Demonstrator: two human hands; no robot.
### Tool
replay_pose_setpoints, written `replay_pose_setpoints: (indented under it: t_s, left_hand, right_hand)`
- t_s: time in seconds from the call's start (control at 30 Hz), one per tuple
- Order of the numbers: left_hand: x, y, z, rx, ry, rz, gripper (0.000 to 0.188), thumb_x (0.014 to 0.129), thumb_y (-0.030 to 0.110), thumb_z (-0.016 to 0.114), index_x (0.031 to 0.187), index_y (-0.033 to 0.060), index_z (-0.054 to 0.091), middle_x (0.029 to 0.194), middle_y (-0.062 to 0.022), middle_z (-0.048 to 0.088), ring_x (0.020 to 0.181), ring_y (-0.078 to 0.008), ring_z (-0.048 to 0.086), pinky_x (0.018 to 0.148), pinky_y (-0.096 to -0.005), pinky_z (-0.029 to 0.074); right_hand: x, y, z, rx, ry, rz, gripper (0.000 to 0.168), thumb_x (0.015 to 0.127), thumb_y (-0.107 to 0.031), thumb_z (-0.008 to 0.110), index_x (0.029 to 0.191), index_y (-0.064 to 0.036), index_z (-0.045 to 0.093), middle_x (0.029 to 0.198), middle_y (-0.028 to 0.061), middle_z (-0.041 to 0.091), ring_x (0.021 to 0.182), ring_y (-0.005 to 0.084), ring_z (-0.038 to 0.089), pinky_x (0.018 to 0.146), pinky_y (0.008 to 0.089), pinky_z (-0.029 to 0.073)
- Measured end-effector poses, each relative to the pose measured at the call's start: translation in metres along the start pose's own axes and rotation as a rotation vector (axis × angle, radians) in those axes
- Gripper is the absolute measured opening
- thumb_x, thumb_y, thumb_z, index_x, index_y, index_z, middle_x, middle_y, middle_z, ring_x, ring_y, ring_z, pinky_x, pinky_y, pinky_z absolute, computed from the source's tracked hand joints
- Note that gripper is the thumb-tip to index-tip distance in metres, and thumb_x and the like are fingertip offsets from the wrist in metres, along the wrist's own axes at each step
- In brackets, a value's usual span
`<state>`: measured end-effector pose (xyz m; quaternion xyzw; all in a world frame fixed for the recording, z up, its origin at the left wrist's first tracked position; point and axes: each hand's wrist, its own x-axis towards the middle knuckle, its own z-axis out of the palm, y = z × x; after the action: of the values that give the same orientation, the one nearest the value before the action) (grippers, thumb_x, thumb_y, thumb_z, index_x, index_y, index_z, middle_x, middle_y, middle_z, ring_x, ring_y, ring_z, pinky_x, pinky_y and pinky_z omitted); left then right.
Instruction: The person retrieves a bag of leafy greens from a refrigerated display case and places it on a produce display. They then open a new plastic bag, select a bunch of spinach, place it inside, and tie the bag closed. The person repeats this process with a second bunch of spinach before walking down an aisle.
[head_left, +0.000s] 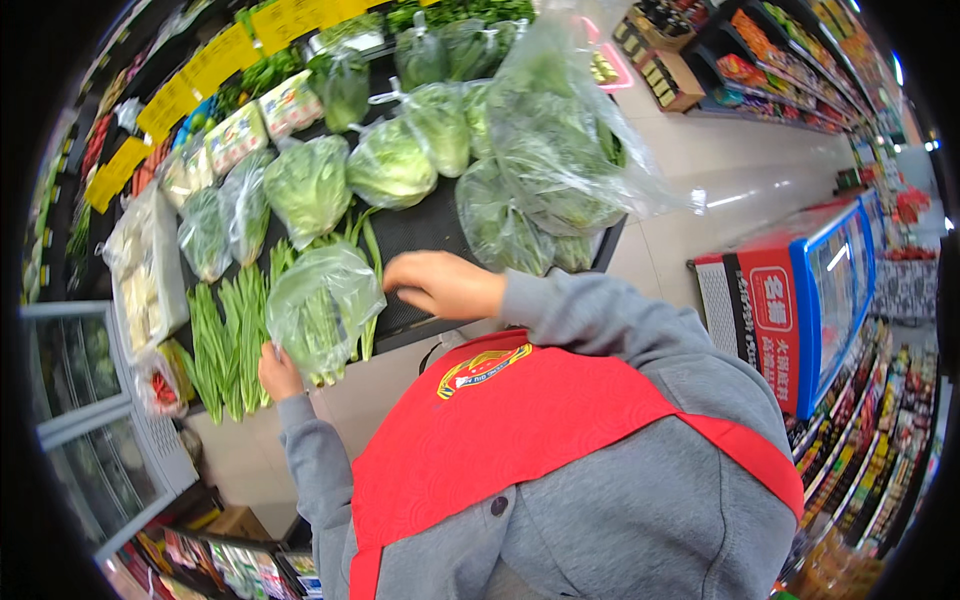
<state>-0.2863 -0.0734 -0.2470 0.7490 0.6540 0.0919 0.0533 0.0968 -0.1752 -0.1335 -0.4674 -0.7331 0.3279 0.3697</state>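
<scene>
A clear plastic bag (328, 289) lies over a bunch of long-stemmed greens (319, 345) at the front of the dark vegetable shelf (409, 225). My left hand (280, 373) pinches the bag's lower left edge between thumb and fingers. Curled and slightly blurred, my right hand (442, 283) is at the bag's right edge; whether its fingertips grip the plastic is unclear. Loose bunches of leafy green stalks (238, 341) are laid side by side left of the bag. Behind it stands a bagged leafy lettuce (307, 187).
Bagged cabbages (394, 161) line the shelf behind, with a large clear bag of greens (559, 142) at right. A white tray (178, 285) holds pale packed food at left. Yellow price signs (217, 60) hang above. A red and blue chest freezer (795, 300) stands right.
</scene>
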Motion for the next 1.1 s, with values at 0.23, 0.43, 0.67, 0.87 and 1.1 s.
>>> replay_pose_setpoints:
  t_s: [0.23,0.43,0.67,0.87,1.1]
  left_hand:
    - [0.036,0.029,-0.054,0.107,-0.474,0.022,0.084,0.069,0.024,0.078,0.137,0.0036,0.033,0.119,-0.0242,0.056,0.111,-0.0355,0.055,0.093,-0.0405,0.043]
    - [0.050,0.299,-0.134,-0.706,0.080,0.505,0.031,0.085,0.001,0.057,0.116,-0.0012,0.058,0.115,-0.0162,0.061,0.108,-0.0246,0.057,0.095,-0.0338,0.041]
    - [-0.018,0.532,-0.038,-0.436,-0.159,1.499,0.033,0.086,0.035,0.056,0.098,0.0051,0.061,0.089,-0.0132,0.065,0.092,-0.0277,0.062,0.101,-0.0460,0.035]
    - [-0.015,0.503,0.026,-0.035,-0.391,1.350,0.039,0.087,0.043,0.053,0.092,0.0041,0.058,0.055,-0.0106,0.058,0.057,-0.0321,0.059,0.078,-0.0413,0.047]
    - [-0.022,0.530,0.013,-0.319,-0.200,1.259,0.041,0.073,0.025,0.070,0.104,0.0038,0.055,0.096,-0.0126,0.062,0.091,-0.0296,0.057,0.080,-0.0389,0.045]
  right_hand:
    - [-0.124,-0.122,-0.174,-0.426,0.432,-0.156,0.026,0.079,0.005,0.052,0.103,-0.001,0.060,0.096,0.0132,0.065,0.088,0.0277,0.062,0.077,0.0369,0.048]
    - [-0.174,-0.055,-0.259,-0.325,0.630,0.244,0.034,0.098,-0.017,0.035,0.118,0.003,0.054,0.113,0.0155,0.059,0.111,0.0269,0.053,0.097,0.0354,0.038]
    - [-0.194,0.026,-0.188,-0.428,-0.134,0.424,0.031,0.088,-0.033,0.053,0.089,-0.003,0.061,0.077,0.0172,0.064,0.076,0.0385,0.061,0.071,0.0472,0.049]
    - [-0.220,0.036,-0.196,-0.538,0.045,0.610,0.022,0.085,-0.019,0.055,0.102,-0.006,0.058,0.087,0.0155,0.064,0.081,0.0370,0.061,0.071,0.0456,0.049]
    - [-0.189,0.093,-0.209,-1.109,0.174,0.325,0.051,0.073,-0.006,0.057,0.123,-0.004,0.050,0.117,0.0109,0.055,0.106,0.0270,0.053,0.087,0.0371,0.041]
